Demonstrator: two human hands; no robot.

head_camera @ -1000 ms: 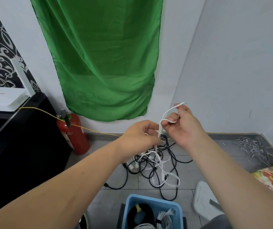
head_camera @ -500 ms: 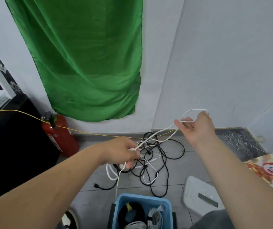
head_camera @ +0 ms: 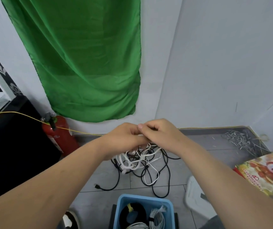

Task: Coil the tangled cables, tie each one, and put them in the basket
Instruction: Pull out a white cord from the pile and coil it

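The person's left hand (head_camera: 124, 138) and right hand (head_camera: 159, 134) meet above the floor (head_camera: 102, 176). Their fingers are curled and both seem to pinch a white cable (head_camera: 132, 163), whose slack hangs down into the knot of black cables (head_camera: 166, 164) below. The blue basket (head_camera: 121, 205) sits nearer the person and holds tied coils (head_camera: 157, 217).

The step in hand looks like gathering the white cable into loops. To do it well, the left hand should pinch the gathered loops firmly while the right draws out equal lengths and lays each turn flat beside the last. Slack is best pulled slowly. The white strand threads through the black ones, so a sharp tug would likely tighten the snarl, and lifting the hands higher should help it slide free.
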